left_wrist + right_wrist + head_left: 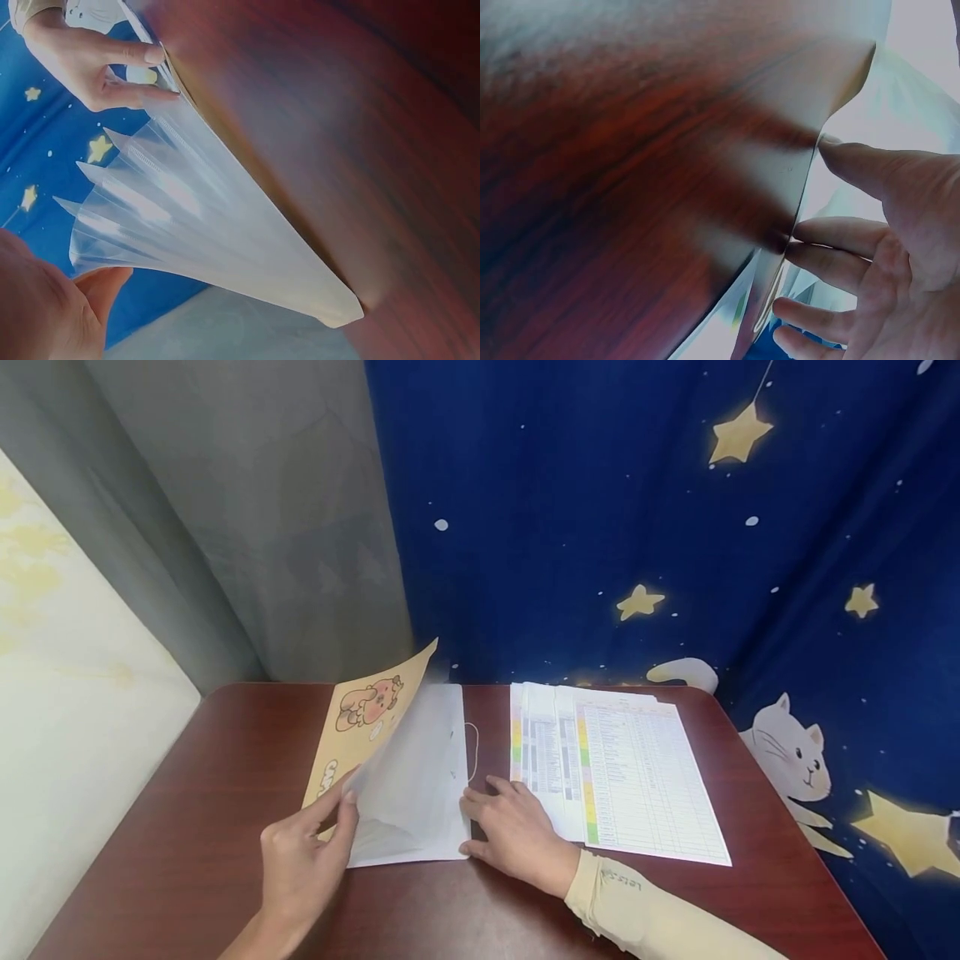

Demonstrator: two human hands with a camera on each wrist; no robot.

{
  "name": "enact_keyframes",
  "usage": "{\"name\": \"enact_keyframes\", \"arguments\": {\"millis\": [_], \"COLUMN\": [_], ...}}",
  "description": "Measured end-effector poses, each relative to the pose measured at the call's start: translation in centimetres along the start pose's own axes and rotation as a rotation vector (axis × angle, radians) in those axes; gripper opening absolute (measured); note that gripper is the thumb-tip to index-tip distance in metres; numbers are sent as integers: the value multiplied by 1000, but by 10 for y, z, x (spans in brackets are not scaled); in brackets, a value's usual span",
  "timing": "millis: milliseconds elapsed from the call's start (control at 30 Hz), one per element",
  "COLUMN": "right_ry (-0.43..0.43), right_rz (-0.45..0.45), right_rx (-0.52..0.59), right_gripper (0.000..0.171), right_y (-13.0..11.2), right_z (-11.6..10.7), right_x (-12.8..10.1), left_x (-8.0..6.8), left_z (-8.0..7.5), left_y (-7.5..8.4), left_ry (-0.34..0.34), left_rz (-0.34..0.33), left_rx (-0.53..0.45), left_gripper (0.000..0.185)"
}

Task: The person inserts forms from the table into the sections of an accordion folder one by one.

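Two curtains, one deep blue (525, 543) with printed yellow stars and a white cat (795, 756), the other grey (292, 527), hang behind a reddish-brown table (187, 802). Left of centre on the table, as seen from where I stand, lies an opened folder (412, 793): its tan cover (390, 739) stands raised at a slant, and clear pockets (150, 187) fan apart inside it. To the right, near the folder but apart from it, printed sheets (652, 785) overlap; their ruled rows hold text too small to read, with yellow and green among the coloured bands at the left edges. A pale yellow sleeve (667, 906) covers the right forearm. Both hands are at the folder: the left hand (307, 856) pinches the raised side between thumb and fingers, while the right hand (517, 827), fingers spread, touches the folder's right edge with thumb and fingertips. On the cover sits a pink, pig-like figure (371, 702). A thin white cord (476, 752) loops from the right edge. Smallest are the cover's white lettering (327, 774), set sideways and partly hidden, and the sleeve's dark markings (622, 881); I can read neither with certainty.
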State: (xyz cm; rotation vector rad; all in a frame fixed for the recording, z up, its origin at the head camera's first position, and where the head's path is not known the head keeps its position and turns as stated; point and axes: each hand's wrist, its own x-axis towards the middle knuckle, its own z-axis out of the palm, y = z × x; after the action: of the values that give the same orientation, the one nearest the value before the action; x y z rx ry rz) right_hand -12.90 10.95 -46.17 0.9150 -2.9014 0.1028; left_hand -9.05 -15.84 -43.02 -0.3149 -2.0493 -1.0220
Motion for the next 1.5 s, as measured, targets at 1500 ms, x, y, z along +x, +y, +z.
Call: {"name": "enact_keyframes", "arguments": {"millis": [1500], "right_ry": [222], "right_rz": [499], "right_rx": [344], "right_gripper": [44], "right_y": [93], "right_z": [-23], "right_x": [-91], "left_x": [9], "left_z": [0], "left_y": [-6], "left_ry": [-18], "left_rz": [-50], "left_rx": [16], "left_gripper": [34]}}
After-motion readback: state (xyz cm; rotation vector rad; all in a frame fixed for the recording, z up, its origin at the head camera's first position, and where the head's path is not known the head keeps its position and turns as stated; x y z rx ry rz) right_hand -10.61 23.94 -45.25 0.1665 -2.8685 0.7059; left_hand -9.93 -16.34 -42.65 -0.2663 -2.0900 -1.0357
